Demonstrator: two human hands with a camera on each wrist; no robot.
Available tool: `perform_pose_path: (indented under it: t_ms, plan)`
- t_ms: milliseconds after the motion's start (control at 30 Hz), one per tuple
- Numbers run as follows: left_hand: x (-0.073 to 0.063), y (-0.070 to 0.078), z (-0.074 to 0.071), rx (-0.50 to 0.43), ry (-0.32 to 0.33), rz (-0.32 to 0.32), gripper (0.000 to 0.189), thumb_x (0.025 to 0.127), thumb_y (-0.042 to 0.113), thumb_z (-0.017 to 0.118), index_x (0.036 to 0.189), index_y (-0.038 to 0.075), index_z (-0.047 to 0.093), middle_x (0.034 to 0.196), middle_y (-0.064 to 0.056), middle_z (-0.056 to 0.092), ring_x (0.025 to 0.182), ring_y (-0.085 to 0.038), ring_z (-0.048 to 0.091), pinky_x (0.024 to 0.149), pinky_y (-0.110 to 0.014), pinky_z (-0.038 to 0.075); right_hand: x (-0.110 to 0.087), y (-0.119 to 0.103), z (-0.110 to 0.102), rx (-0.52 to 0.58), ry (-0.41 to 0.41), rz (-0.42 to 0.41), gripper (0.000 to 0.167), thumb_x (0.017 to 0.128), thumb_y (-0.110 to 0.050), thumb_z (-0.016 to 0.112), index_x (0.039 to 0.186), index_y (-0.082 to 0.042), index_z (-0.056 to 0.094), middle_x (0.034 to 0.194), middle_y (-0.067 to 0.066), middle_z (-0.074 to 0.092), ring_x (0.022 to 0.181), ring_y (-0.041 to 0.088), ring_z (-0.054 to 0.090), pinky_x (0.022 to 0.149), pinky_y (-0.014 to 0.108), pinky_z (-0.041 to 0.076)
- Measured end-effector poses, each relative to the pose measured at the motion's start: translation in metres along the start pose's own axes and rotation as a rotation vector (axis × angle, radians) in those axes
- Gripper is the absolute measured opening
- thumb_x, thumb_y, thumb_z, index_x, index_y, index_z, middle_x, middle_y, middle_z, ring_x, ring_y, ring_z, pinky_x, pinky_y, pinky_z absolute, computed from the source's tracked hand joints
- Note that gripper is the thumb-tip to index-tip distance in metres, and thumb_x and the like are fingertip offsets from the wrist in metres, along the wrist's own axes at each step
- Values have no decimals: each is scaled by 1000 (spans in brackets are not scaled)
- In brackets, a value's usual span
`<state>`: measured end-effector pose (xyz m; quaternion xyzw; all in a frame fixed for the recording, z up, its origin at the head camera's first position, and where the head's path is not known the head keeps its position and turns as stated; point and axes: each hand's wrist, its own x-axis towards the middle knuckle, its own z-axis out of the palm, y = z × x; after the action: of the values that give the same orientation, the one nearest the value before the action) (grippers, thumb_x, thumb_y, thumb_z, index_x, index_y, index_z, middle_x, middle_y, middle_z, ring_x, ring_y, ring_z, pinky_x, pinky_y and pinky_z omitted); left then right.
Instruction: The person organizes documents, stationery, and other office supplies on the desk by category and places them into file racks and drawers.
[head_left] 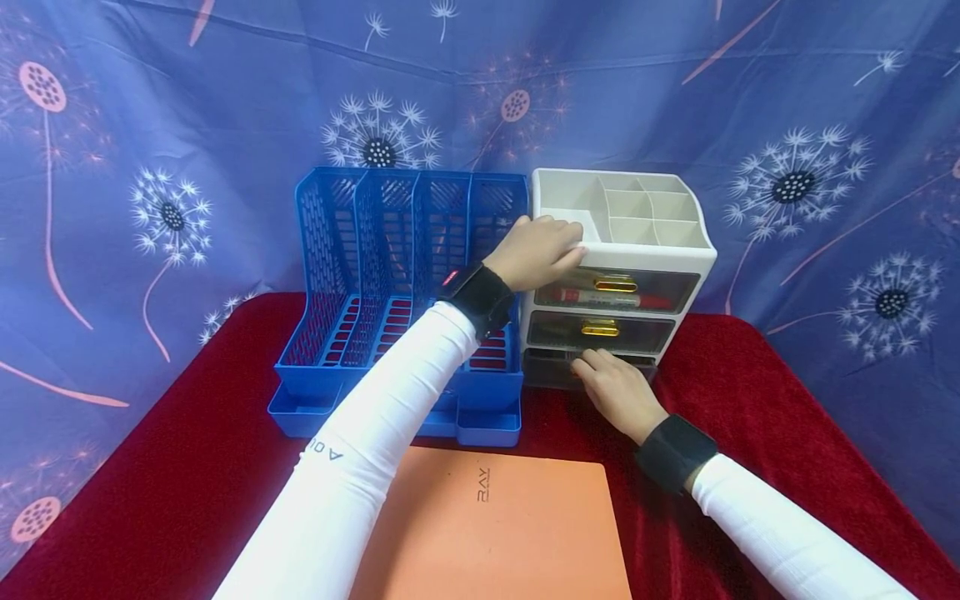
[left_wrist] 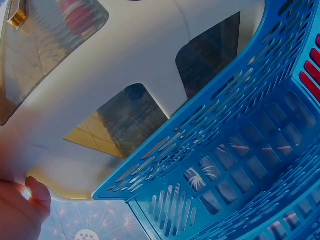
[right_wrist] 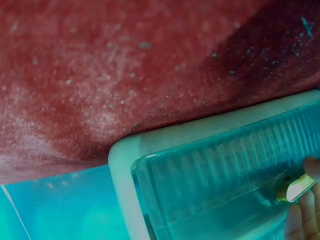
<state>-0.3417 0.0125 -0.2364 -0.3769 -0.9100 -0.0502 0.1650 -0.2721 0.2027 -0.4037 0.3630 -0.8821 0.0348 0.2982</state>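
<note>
A white desktop drawer organizer (head_left: 645,256) with dark see-through drawers stands at the back, right of centre. My left hand (head_left: 536,252) grips its top front edge near the left corner, fingers curled over the rim. Down at the bottom drawer (head_left: 547,369), my right hand (head_left: 618,396) pinches the gold handle (right_wrist: 299,188), which the right wrist view shows between thumb and fingers. That drawer stands slightly out from the frame. The middle drawer (head_left: 555,329) and the top drawer (head_left: 678,287) are closed; a red-and-white marker (head_left: 607,298) shows inside the top one.
Left of the organizer, close against it, is a blue file rack (head_left: 397,379) with upright dividers and small front trays. An orange folder (head_left: 525,533) lies in front on the red velvet cloth (head_left: 720,392). Behind hangs a blue dandelion-print curtain (head_left: 600,92).
</note>
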Motion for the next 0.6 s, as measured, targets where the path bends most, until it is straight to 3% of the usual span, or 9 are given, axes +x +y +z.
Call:
perform_pose_path:
  t_ms: [233,600]
  plan:
    - [1,0,2,0,1,7,30,101,38,33,106,17,54,92,3,57,91,-14,52,79,-31,34,1,-1,5,-3,3,66,25,71,10,70,86,-7,60,81,7,56,73,21,54,64,34,49]
    - [1,-1,1,2,-4,-4,31,101,39,33,106,17,54,93,4,57,92,-14,52,80,-32,34,8,-4,11,-33,44,138,23,70,14,64,80,-5,59,77,9,54,72,26,57,54,37,47]
